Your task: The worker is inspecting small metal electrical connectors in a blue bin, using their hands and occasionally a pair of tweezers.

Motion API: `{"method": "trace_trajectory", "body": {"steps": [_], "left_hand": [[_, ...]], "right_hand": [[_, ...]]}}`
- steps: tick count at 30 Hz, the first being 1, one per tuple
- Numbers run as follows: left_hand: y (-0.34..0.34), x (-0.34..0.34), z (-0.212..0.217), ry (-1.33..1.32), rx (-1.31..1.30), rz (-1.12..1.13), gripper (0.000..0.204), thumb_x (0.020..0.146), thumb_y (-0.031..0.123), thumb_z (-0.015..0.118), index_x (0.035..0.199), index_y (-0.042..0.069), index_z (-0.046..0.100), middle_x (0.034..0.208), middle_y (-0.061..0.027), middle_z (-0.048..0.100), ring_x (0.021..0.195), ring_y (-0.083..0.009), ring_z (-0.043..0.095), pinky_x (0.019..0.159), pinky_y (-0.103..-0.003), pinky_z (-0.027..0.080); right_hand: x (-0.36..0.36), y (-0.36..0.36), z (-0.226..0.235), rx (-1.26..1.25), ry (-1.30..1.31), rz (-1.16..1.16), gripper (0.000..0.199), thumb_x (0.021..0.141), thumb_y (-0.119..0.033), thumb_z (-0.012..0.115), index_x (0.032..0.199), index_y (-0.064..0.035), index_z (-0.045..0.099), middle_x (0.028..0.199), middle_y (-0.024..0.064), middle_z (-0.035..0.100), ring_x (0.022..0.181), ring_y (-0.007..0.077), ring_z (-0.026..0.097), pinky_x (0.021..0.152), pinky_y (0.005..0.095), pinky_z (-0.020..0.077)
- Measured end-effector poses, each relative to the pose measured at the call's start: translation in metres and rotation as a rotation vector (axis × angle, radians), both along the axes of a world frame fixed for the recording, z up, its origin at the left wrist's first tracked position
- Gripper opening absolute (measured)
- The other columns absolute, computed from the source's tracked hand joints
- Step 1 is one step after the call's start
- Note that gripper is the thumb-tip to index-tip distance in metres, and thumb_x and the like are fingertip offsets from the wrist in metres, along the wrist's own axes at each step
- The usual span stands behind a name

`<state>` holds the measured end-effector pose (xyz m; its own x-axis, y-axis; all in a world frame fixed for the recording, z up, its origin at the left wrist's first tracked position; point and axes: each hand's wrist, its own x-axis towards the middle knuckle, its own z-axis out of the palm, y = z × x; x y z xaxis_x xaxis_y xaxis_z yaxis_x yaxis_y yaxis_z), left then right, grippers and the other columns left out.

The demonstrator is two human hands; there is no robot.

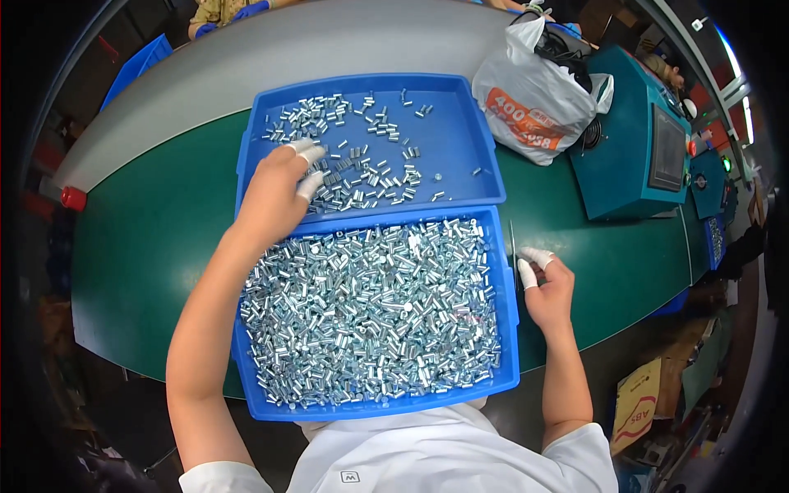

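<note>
Left hand [275,193] reaches into far tray [460,107]; right hand [546,287] rests curled.

A long green work surface [148,246] curves across the room, edged on its far side by a pale grey band [271,49]; a small red cap-like object [73,198] sits at its left end; to the right stands a teal machine [629,140] with a dark screen on its sloping face, and a white plastic bag [534,99] printed in orange slumps against it; more teal units with small lit buttons [708,177] run off behind; bright strip lights [740,90] glare at the upper right; cardboard boxes [641,403] lie on the dim floor below the surface; a blue bin [136,66] stands at the far left.
</note>
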<state>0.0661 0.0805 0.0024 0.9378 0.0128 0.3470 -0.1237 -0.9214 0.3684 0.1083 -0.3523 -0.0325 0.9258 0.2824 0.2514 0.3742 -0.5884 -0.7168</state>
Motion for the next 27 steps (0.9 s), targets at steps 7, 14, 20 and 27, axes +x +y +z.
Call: {"method": "trace_trajectory", "body": {"steps": [7, 14, 20, 27], "left_hand": [[-0.087, -0.078, 0.035, 0.257, -0.041, -0.235, 0.036, 0.083, 0.015, 0.08, 0.115, 0.001, 0.069, 0.112, -0.0176, 0.069, 0.105, -0.0369, 0.064, 0.091, -0.046, 0.053], [-0.112, -0.081, 0.018, 0.387, -0.076, -0.199, 0.049, 0.081, 0.018, 0.082, 0.124, 0.002, 0.067, 0.123, -0.0178, 0.062, 0.113, -0.0359, 0.06, 0.093, -0.046, 0.051], [-0.114, -0.075, 0.014, 0.452, -0.077, -0.205, 0.052, 0.079, 0.015, 0.083, 0.126, 0.003, 0.067, 0.128, -0.0156, 0.058, 0.112, -0.0348, 0.058, 0.093, -0.045, 0.052], [-0.113, -0.072, 0.013, 0.409, 0.032, -0.279, 0.04, 0.075, 0.006, 0.078, 0.114, 0.003, 0.071, 0.119, -0.0103, 0.062, 0.106, -0.0304, 0.06, 0.086, -0.042, 0.055]], "right_hand": [[-0.013, 0.054, 0.053, 0.007, -0.038, 0.462, 0.028, 0.085, 0.0, 0.076, 0.112, -0.0021, 0.072, 0.091, 0.0103, 0.072, 0.07, 0.0162, 0.065, 0.066, 0.0277, 0.0521], [-0.011, 0.099, 0.063, -0.48, 0.034, 0.58, 0.041, 0.085, -0.026, 0.081, 0.118, -0.0047, 0.071, 0.092, 0.0182, 0.068, 0.085, 0.0402, 0.067, 0.075, 0.0476, 0.0544], [-0.011, 0.108, 0.057, -0.447, 0.022, 0.62, 0.04, 0.082, -0.019, 0.082, 0.118, -0.0051, 0.071, 0.088, 0.017, 0.065, 0.081, 0.039, 0.066, 0.072, 0.048, 0.0531], [-0.011, 0.116, 0.04, -0.289, 0.039, 0.703, 0.03, 0.081, -0.012, 0.082, 0.109, -0.0074, 0.072, 0.085, 0.0137, 0.063, 0.073, 0.0349, 0.064, 0.064, 0.0453, 0.051]]}}
